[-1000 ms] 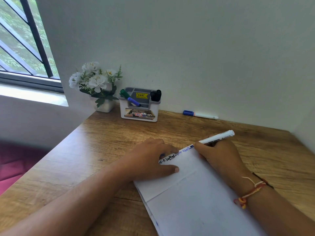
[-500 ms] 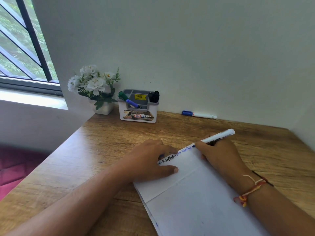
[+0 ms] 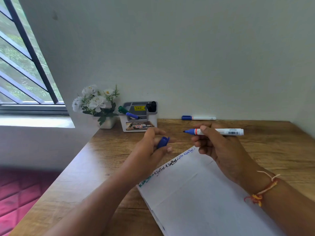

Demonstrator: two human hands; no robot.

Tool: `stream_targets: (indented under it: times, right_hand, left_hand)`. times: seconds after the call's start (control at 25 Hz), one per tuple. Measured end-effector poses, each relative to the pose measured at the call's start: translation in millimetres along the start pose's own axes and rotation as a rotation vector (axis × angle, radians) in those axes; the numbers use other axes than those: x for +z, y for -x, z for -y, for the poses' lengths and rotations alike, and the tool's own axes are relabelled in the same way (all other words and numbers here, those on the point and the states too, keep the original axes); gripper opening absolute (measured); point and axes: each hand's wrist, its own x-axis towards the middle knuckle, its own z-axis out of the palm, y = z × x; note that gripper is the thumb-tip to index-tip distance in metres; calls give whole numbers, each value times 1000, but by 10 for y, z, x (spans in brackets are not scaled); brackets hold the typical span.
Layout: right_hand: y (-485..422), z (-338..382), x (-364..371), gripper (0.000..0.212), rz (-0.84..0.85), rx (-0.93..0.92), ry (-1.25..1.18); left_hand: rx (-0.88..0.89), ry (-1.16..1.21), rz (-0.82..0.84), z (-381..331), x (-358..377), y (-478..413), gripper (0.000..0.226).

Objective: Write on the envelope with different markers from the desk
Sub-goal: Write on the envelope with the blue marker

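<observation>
A white envelope (image 3: 201, 198) lies on the wooden desk (image 3: 105, 160), with green, black and blue writing along its top edge. My right hand (image 3: 219, 149) grips an uncapped blue marker (image 3: 219, 132), held level above the envelope's far corner with its tip pointing left. My left hand (image 3: 151, 147) is raised off the envelope and holds the marker's blue cap (image 3: 163, 142) between its fingers, a short gap left of the tip.
A white and grey organiser (image 3: 138, 118) at the back holds green, blue and black markers. A pot of white flowers (image 3: 97, 106) stands to its left. Another capped blue marker (image 3: 198, 118) lies by the wall. The desk's left edge drops beside a window.
Both hands have lifted off the envelope. The right hand stopped writing and turned the marker level. The left hand now holds the blue cap near the tip. The camera tilted upward.
</observation>
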Motion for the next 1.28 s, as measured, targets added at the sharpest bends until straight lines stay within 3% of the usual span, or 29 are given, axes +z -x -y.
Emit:
stream_targets:
  times: [0.12, 0.36, 0.88, 1.0, 1.12, 1.28]
  right_hand:
    - [102, 63, 72, 14, 100, -73, -24]
    - [165, 78, 102, 17, 166, -110, 106]
    - [147, -6, 90, 21, 196, -25, 184]
    - [143, -18, 95, 30, 207, 17, 158]
    - [140, 13, 90, 17, 210, 30, 122]
    - [137, 50, 51, 24, 248, 18, 135]
  left_hand:
    - [6, -7, 1, -28, 14, 10, 29]
    - [40, -68, 15, -50, 4, 44, 30]
    - [171, -302, -6, 39, -43, 6, 34]
    - [207, -282, 1, 57, -38, 0, 25]
    - [230, -227, -10, 76, -44, 3, 25]
    - [128, -111, 23, 51, -55, 18, 24]
